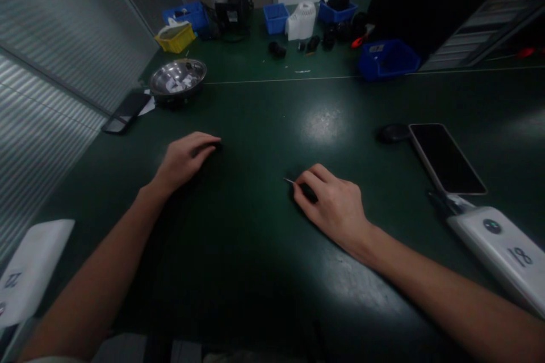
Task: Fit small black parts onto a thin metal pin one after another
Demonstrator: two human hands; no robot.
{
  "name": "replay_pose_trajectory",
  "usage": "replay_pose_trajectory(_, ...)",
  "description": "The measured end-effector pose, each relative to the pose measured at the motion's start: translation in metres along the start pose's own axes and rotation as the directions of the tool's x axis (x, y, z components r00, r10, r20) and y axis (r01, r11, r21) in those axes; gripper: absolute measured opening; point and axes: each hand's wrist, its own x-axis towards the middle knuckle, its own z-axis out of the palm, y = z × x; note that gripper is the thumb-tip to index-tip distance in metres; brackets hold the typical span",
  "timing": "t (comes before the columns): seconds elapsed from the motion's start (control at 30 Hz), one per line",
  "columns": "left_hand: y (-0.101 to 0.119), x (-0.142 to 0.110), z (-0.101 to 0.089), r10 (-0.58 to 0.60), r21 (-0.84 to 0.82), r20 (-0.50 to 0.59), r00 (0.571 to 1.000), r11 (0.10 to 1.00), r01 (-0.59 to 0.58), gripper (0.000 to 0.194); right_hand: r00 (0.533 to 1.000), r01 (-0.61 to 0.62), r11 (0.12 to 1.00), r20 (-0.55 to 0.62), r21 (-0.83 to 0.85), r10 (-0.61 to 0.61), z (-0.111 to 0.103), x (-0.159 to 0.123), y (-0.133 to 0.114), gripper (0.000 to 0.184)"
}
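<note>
My left hand (183, 159) rests on the left part of the green table. Its thumb and index finger pinch a small black piece (218, 146), mostly hidden by the fingertips, so its kind does not show. Right of centre, my right hand (330, 198) lies low over the tabletop with its fingers closed. A thin metal rod (288, 180) sticks out from between its thumb and index finger, pointing left. Something dark shows inside the curl of that hand; whether it is a handle or shadow I cannot make out. The two hands are apart.
A steel bowl (177, 78) with white pieces stands back left, near a dark phone (126, 112). Blue bins (276, 18), a yellow bin (175, 38) and a white housing (301, 21) line the back. At right lie a mouse (394, 133), a phone (447, 157) and a white power bank (502, 244).
</note>
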Motion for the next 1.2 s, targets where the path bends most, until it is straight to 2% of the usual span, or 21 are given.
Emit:
replay_pose_trajectory(0.03,-0.02,-0.003,-0.01,-0.128,0.047,-0.064,0.99,0.99,0.131,0.035,1.0,0.001,1.0,0.001,0.006,-0.001,0.0,0.0,0.0,0.027)
replay_pose_trajectory(0.07,-0.038,-0.007,-0.02,-0.242,0.088,-0.134,0.961,0.963,0.255,0.036,1.0,0.0,1.0,0.0,0.01,0.0,0.0,0.0,0.0,0.027)
replay_pose_trajectory(0.13,-0.07,-0.021,-0.038,-0.361,0.133,-0.243,0.901,0.907,0.399,0.042,1.0,0.0,1.0,0.005,0.02,0.0,0.0,0.001,0.0,0.027)
replay_pose_trajectory(0.23,-0.1,-0.042,-0.058,-0.418,0.19,-0.365,0.832,0.841,0.506,0.044,1.0,-0.001,0.999,0.001,0.033,0.001,-0.001,0.001,0.0,0.027)
replay_pose_trajectory(0.3,-0.11,-0.051,-0.064,-0.424,0.232,-0.411,0.807,0.807,0.542,0.043,1.0,-0.005,0.999,0.003,0.036,0.004,-0.001,0.001,0.0,0.027)
replay_pose_trajectory(0.47,-0.116,-0.054,-0.065,-0.383,0.33,-0.425,0.82,0.778,0.535,0.04,1.0,-0.004,0.999,0.001,0.054,0.004,-0.002,0.002,0.001,0.025)
replay_pose_trajectory(0.83,-0.108,-0.05,-0.065,-0.372,0.444,-0.375,0.849,0.732,0.517,0.041,1.0,-0.006,0.997,-0.017,0.073,0.007,0.0,0.001,0.001,0.024)
replay_pose_trajectory(1.2,-0.11,-0.047,-0.063,-0.417,0.427,-0.392,0.82,0.707,0.564,0.042,1.0,0.008,0.997,-0.006,0.083,-0.008,-0.002,0.002,0.001,0.026)
